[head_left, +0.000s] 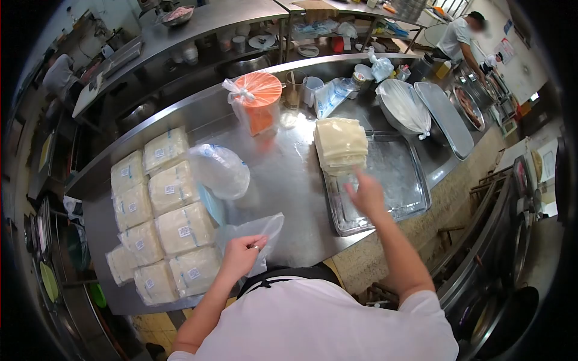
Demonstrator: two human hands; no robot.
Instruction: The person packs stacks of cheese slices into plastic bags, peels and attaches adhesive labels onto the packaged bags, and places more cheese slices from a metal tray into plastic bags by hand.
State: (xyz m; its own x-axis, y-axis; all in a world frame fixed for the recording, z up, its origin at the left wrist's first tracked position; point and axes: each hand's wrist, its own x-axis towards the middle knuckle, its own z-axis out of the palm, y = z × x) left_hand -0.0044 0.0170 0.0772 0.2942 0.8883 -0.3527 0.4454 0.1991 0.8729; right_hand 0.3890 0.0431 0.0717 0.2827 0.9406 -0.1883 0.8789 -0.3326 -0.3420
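Note:
My left hand [241, 257] is closed on a clear plastic bag [268, 231] at the front edge of the steel table. My right hand [367, 195], slightly blurred, has thumb and fingers apart and holds nothing that I can see. It is just in front of a stack of pale yellow square sheets [341, 141], which look like dough wrappers. The stack rests on the left end of a clear shallow tray [391, 168]. To the left, packed bags of similar pale sheets [183, 228] lie in rows, each with a small printed label.
A clear puffed-up plastic bag [221, 171] lies beside the packs. Behind are an orange-lidded container [259, 90] wrapped in plastic, measuring jugs [312, 90] and a plastic-covered bowl [402, 108]. A co-worker [460, 39] stands at the far right, another person [59, 75] at the far left.

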